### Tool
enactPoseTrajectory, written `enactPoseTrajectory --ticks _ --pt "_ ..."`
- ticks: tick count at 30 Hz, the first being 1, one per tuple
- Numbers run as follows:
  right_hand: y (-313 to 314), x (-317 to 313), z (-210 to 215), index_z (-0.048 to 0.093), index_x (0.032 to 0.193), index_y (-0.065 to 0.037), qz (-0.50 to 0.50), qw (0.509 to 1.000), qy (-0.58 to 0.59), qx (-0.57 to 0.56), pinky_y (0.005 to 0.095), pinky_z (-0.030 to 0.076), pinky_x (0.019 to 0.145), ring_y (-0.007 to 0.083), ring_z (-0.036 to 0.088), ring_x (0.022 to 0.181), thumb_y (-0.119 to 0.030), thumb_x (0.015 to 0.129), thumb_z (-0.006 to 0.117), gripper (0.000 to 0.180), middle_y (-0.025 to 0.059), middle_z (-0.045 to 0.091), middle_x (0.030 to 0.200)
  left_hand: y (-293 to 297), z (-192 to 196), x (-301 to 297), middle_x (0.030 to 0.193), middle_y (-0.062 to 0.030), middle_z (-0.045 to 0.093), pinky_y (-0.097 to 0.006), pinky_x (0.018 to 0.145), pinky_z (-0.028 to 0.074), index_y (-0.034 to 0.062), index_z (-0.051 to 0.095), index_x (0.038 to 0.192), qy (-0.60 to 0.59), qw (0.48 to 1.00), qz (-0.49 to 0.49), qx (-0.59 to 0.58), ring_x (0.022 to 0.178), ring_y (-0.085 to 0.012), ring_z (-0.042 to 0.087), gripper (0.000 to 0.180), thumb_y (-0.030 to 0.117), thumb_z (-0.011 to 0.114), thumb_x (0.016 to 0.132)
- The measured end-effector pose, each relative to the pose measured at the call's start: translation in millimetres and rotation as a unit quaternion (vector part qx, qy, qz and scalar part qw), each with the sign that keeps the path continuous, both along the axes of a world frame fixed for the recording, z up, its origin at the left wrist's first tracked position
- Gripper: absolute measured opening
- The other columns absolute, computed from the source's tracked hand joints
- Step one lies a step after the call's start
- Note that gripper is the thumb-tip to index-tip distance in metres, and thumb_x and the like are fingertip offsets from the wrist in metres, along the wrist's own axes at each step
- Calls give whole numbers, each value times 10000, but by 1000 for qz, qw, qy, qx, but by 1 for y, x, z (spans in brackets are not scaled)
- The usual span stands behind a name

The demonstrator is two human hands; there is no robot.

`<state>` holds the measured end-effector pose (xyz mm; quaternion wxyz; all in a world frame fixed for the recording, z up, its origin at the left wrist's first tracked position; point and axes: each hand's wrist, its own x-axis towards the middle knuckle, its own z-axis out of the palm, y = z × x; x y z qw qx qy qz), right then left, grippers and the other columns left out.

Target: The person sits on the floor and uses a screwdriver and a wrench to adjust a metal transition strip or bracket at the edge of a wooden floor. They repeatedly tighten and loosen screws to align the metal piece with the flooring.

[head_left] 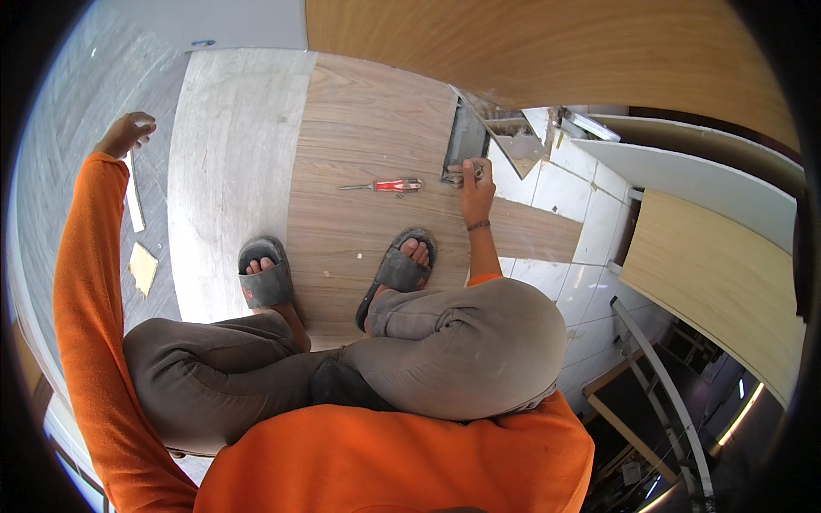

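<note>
My left hand (128,134) is stretched out to the far left, its fingers loosely bent with a gap between them and nothing visible in them. Just below it, a narrow white strip (134,201) lies on a grey wood-look surface. My right hand (475,184) is at the near end of a dark grey shallow tray (467,132), its fingers closed around something small and mostly hidden. Left of that hand, a screwdriver (398,185) with a red and clear handle lies on the wood-look floor panel (368,111), its shaft pointing left.
A broken pale piece (144,268) lies near my left knee. Beside the tray rests a dusty triangular offcut (518,147) on white tiles (560,192). A large wooden panel (547,47) borders the far side; pale boards (710,274) lean at right. My sandalled feet stand between my hands.
</note>
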<state>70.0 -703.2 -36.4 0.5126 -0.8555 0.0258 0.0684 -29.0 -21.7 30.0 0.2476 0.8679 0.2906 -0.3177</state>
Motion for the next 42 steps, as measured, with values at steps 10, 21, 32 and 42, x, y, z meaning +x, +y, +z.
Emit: enactPoseTrajectory --ticks 10,21,32,42 --pt "4 -8 -4 587 881 3 3 998 -59 -14 293 478 605 161 590 613 -294 1034 432 368 115 733 852 17 -24 -1 1006 -205 705 -410 651 536 106 590 1286 -10 1000 -13 -26 894 -303 695 406 315 579 938" --pt "14 -34 -17 683 864 -11 25 986 -118 -112 376 470 704 286 600 711 -206 990 459 323 127 645 764 26 -39 5 999 -189 694 -435 665 527 118 585 1290 -10 998 -39 -43 885 -285 683 410 342 577 946" --pt "31 -21 -37 545 655 -27 -32 982 -185 2 319 375 566 170 451 571 -265 1020 433 450 44 461 603 55 -70 -7 1039 -197 693 -413 726 560 80 572 1304 -4 996 -45 -71 943 -308 687 414 314 568 962" --pt "51 -6 -54 288 556 -116 -250 943 -59 211 263 239 455 87 304 472 -256 1021 426 505 -35 318 528 4 -48 19 1119 -200 667 -497 724 572 130 529 1351 139 990 -20 -1 1028 -337 657 466 385 546 960"
